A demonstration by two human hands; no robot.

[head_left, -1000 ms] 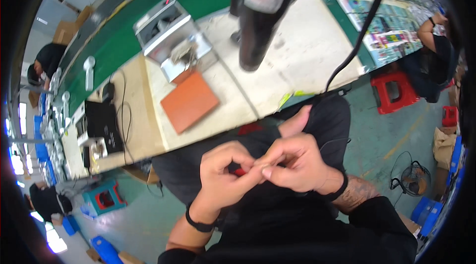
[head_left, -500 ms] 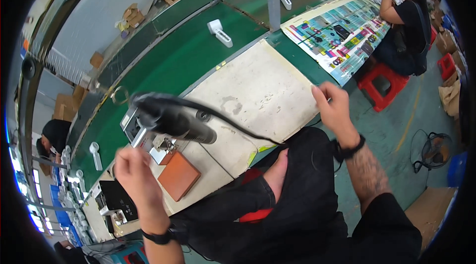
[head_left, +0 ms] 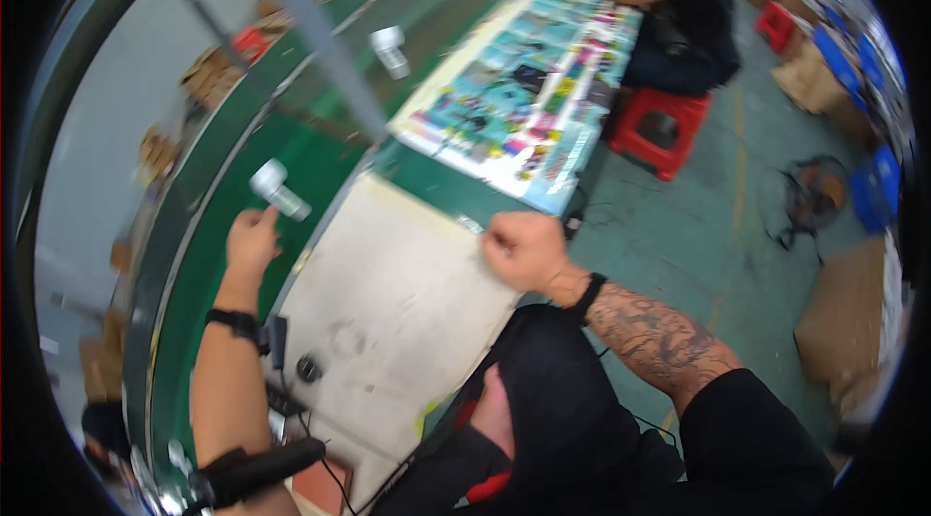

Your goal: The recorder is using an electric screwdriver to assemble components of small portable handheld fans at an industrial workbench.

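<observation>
A white device (head_left: 281,191) lies on the green belt (head_left: 315,147), right at the fingertips of the left hand (head_left: 254,242); blur hides whether that grip is open or closed. The right hand (head_left: 527,252) has its grip curled closed by the pale tabletop's (head_left: 388,274) right corner, any contents hidden. Another white device (head_left: 390,52) lies farther along.
</observation>
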